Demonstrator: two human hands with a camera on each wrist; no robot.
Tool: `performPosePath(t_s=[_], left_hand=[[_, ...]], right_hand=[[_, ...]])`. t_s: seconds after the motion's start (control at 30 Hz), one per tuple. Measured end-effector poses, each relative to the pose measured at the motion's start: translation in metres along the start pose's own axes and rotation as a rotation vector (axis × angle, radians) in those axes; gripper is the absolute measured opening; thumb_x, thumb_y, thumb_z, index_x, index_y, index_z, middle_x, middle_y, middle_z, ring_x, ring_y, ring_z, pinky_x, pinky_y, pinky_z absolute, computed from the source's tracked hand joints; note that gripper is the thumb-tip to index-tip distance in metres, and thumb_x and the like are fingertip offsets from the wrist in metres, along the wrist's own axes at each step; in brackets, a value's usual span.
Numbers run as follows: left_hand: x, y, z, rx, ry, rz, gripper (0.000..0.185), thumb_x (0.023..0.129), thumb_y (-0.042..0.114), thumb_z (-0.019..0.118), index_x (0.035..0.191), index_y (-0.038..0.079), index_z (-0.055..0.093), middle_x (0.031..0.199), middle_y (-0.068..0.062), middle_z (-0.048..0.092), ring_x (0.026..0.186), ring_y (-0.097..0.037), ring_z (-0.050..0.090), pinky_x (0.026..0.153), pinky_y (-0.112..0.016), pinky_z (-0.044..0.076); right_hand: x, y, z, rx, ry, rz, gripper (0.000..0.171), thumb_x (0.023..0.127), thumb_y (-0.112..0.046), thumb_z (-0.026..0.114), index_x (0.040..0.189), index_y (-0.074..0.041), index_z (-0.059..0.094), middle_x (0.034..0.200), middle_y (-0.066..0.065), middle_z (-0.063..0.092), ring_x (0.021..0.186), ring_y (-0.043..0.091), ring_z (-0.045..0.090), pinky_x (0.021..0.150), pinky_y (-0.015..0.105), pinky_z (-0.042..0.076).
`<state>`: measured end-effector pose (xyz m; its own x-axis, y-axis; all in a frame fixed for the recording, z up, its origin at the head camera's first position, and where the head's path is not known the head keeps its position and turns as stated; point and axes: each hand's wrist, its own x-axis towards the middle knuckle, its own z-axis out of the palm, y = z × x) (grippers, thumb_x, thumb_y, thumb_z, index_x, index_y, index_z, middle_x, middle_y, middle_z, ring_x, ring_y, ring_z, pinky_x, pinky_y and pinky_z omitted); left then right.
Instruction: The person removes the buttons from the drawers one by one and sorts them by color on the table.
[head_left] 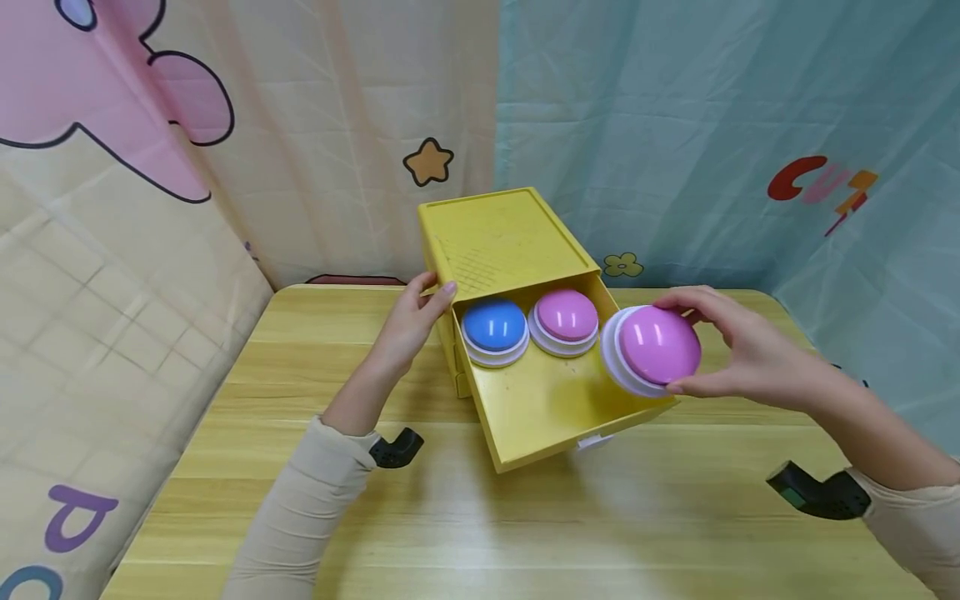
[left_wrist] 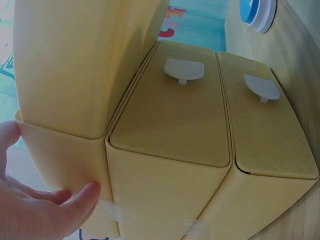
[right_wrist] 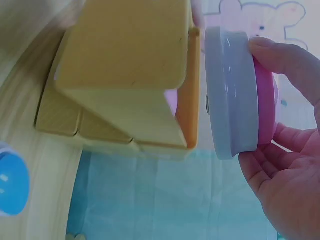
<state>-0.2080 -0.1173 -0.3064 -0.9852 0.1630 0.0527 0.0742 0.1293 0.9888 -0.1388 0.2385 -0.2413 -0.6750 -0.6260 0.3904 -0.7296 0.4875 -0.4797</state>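
My right hand [head_left: 738,350] pinches a pink buzzer button [head_left: 660,344] with a white base, thumb at one edge and fingers at the other. It is tilted above the right front corner of a pulled-out yellow drawer [head_left: 532,417]. In the drawer, a blue buzzer button [head_left: 495,325] and another pink buzzer button [head_left: 567,317] sit side by side at the back. The left hand [head_left: 412,321] touches the upper left front corner of the yellow drawer cabinet [head_left: 510,237], its fingertips against the side wall in the left wrist view.
Below the top drawer, the left wrist view shows two shut drawers with white handles [left_wrist: 184,69]. Another blue buzzer button [left_wrist: 257,12] lies on the wooden table [head_left: 315,350], hidden in the head view. Printed curtains [head_left: 675,150] hang behind the table.
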Motion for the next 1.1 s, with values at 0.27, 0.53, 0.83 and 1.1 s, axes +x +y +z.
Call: performPosePath(t_s=[0.27, 0.53, 0.83, 1.1], left_hand=[[0.000, -0.001, 0.001, 0.010, 0.001, 0.025, 0.068, 0.091, 0.038, 0.050, 0.141, 0.002, 0.021, 0.139, -0.012, 0.028, 0.117, -0.024, 0.040, 0.098, -0.040, 0.029], [-0.001, -0.001, 0.000, 0.010, -0.001, 0.024, 0.069, 0.091, 0.039, 0.050, 0.141, 0.003, 0.020, 0.140, -0.012, 0.027, 0.118, -0.025, 0.039, 0.098, -0.041, 0.029], [0.000, -0.001, -0.001, 0.016, 0.002, 0.025, 0.069, 0.091, 0.039, 0.050, 0.141, 0.002, 0.020, 0.141, -0.011, 0.027, 0.119, -0.025, 0.038, 0.099, -0.041, 0.028], [0.001, -0.001, 0.000, 0.009, 0.005, 0.034, 0.067, 0.091, 0.037, 0.050, 0.140, 0.002, 0.022, 0.138, -0.013, 0.030, 0.117, -0.024, 0.040, 0.098, -0.040, 0.030]], right_hand=[[-0.055, 0.010, -0.008, 0.016, 0.081, 0.187, 0.079, 0.050, 0.011, 0.082, 0.120, -0.001, 0.047, 0.112, 0.002, 0.049, 0.093, 0.011, 0.043, 0.076, 0.010, 0.037], [-0.091, 0.021, 0.004, 0.005, 0.137, 0.298, 0.081, 0.049, 0.009, 0.084, 0.120, -0.002, 0.047, 0.111, 0.000, 0.047, 0.091, 0.008, 0.042, 0.073, 0.007, 0.036], [-0.113, 0.055, 0.060, 0.016, 0.034, 0.391, 0.071, 0.059, -0.015, 0.085, 0.119, -0.004, 0.048, 0.109, -0.001, 0.049, 0.091, 0.004, 0.043, 0.077, 0.011, 0.033], [-0.126, 0.075, 0.101, 0.060, 0.027, 0.408, 0.070, 0.056, -0.015, 0.086, 0.114, -0.001, 0.049, 0.105, 0.005, 0.050, 0.088, 0.007, 0.047, 0.075, 0.017, 0.038]])
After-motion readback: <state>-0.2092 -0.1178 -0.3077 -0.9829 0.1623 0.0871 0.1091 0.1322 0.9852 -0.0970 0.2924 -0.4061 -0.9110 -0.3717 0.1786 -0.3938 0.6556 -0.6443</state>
